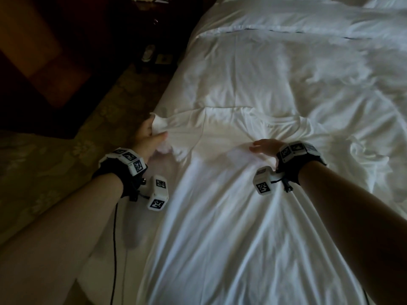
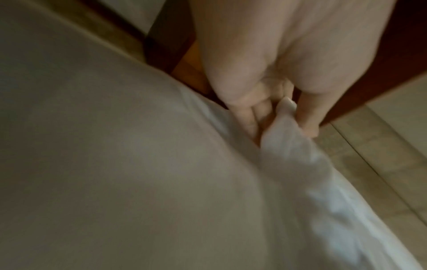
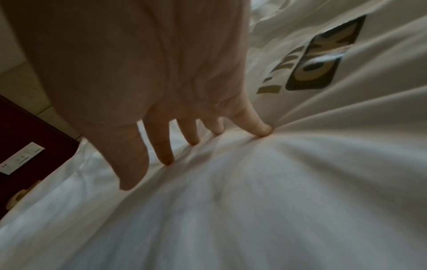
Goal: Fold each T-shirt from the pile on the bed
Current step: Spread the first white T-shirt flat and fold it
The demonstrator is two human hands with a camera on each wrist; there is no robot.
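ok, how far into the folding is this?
Early. Done: one white T-shirt lies spread on the bed, no fold in it yet. In hand: the left hand grips its sleeve; the right hand presses its middle with straight fingers. Left: every fold. No pile or folded shirts in view.

White on white — bed and shirt, dim room

T-shirt (image 1: 220,194): plain white in the head view; another white garment (image 3: 369,64) beside the right hand carries a black rounded block print (image 3: 323,54) with tan-gold lettering. Bed cover (image 1: 286,73): white, with a thin dark stripe along its folded hem. Wrist bands (image 1: 130,164): black straps bearing white blocks printed with black-and-white square code patterns. Carpet (image 1: 66,155): muted olive-beige with a pale floral motif. Furniture (image 1: 44,51) — dark reddish-brown wood. Wall plate (image 3: 20,159): white on dark red.
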